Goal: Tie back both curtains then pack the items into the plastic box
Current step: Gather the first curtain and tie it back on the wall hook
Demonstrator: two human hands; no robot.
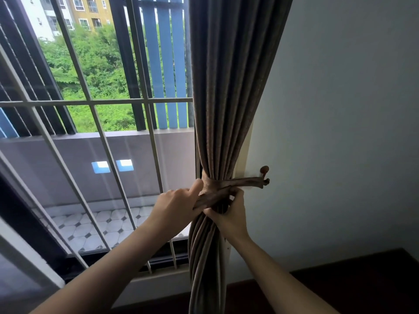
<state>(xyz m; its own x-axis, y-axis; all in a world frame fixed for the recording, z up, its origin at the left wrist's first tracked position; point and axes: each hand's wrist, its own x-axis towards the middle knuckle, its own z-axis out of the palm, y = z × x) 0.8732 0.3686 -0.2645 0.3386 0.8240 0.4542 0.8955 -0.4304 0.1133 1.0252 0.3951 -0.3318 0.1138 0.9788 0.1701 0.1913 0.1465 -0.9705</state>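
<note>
A brown curtain (226, 87) hangs at the right side of the window, gathered into a narrow bunch at waist height. A brown fabric tieback (244, 182) wraps around the bunch and runs right to a small brown wall hook (264, 170). My left hand (179, 203) grips the loose end of the tieback at the curtain's left side, thumb pressed on the wrap. My right hand (231, 211) pinches the tieback and curtain folds from the right, just below the band. No plastic box or other items are in view.
The window (102, 132) with white metal bars fills the left, with a tiled balcony and trees beyond. A plain white wall (340, 132) is on the right. A dark wooden surface (351, 279) lies at the lower right.
</note>
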